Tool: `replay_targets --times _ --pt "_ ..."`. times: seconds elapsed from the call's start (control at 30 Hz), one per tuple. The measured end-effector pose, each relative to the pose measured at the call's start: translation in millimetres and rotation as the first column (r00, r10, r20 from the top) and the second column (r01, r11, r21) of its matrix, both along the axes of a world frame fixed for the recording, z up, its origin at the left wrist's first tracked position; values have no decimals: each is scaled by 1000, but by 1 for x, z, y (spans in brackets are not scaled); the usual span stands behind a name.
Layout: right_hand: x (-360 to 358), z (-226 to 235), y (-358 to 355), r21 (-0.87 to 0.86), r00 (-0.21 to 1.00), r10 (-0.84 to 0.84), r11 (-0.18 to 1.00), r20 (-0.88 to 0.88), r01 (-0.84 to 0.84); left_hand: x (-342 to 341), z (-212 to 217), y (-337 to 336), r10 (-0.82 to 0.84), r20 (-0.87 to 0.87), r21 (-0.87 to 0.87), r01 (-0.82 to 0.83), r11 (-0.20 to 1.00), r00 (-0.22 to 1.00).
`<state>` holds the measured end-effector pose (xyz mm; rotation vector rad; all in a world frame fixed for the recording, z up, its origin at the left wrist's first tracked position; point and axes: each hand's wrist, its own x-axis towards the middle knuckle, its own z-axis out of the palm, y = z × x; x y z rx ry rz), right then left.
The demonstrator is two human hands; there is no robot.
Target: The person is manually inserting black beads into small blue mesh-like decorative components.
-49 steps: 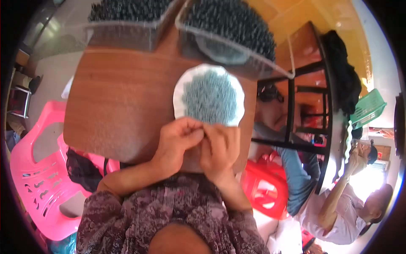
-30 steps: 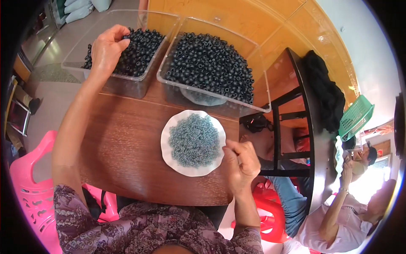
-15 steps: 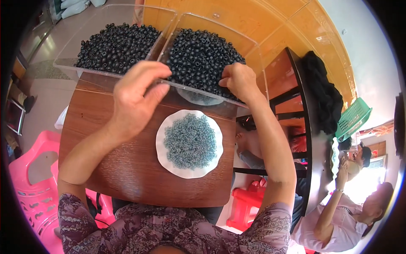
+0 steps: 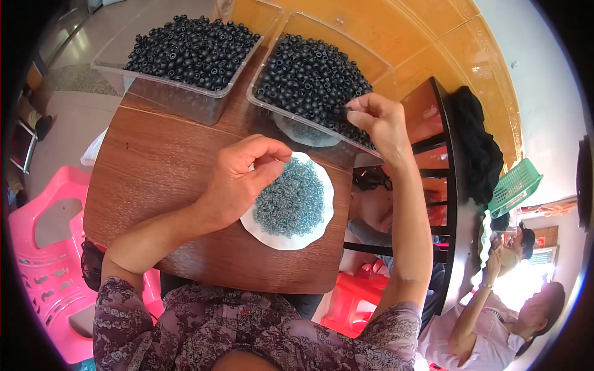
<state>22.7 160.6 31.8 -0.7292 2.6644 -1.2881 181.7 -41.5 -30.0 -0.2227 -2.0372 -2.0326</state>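
A white plate (image 4: 279,240) heaped with small blue-grey rings (image 4: 296,199) lies on the round wooden table (image 4: 161,179). My left hand (image 4: 238,182) hovers over the plate's left side, thumb and forefinger pinched together; nothing shows between them. Behind the plate stand two clear plastic bins full of small black round pieces: the left bin (image 4: 185,102) and the right bin (image 4: 291,117). My right hand (image 4: 380,127) reaches into the right bin's near right corner, its fingertips pinching a black piece (image 4: 344,112) in the heap.
Pink plastic chairs (image 4: 43,260) stand at the left and a red stool (image 4: 352,306) below the table's right edge. A dark frame table (image 4: 445,185) with black cloth (image 4: 476,148) is at the right, a green basket (image 4: 516,185) beyond it. Other people (image 4: 526,309) sit at the lower right.
My left hand has drawn back from the right bin to the plate and pinched shut. My right hand stays at the right bin. The view has shifted a little.
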Motion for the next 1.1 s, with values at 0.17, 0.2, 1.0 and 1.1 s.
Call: replay_targets --times 0.17,0.2,1.0,1.1 --pt "55 17 -5 -253 987 -1 967 159 42 -3 8 16 -175 178 422 86 903 968" --pt "66 16 -8 -305 987 20 952 158 30 -3 8 18 -172 181 422 81 903 968" --pt "182 -60 -41 -44 847 39 996 -529 -74 61 -31 17 -283 352 757 -94 646 892" --pt "190 -62 -43 -21 842 42 998 -537 -63 67 -34 17 -250 365 694 -83 716 897"
